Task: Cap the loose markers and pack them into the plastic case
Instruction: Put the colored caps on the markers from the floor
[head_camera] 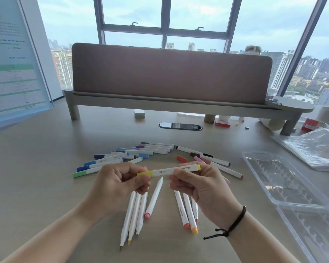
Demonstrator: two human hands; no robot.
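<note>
Both hands grip one yellow marker level above the desk; left hand pinches its cap end, right hand its barrel. Uncapped markers lie beneath; plastic case sits right.

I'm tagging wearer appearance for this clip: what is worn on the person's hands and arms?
Both forearms are bare, with no sleeves in view. The left hand wears nothing. The right hand has a dark braided cord bracelet at the wrist, its knotted ends hanging loose. No gloves or rings show.

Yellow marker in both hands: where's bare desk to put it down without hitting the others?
Bare desk lies left of the green-capped marker, and between the pink markers and the plastic case. Crowded: under both hands, where uncapped markers lie, and the capped row behind.
</note>
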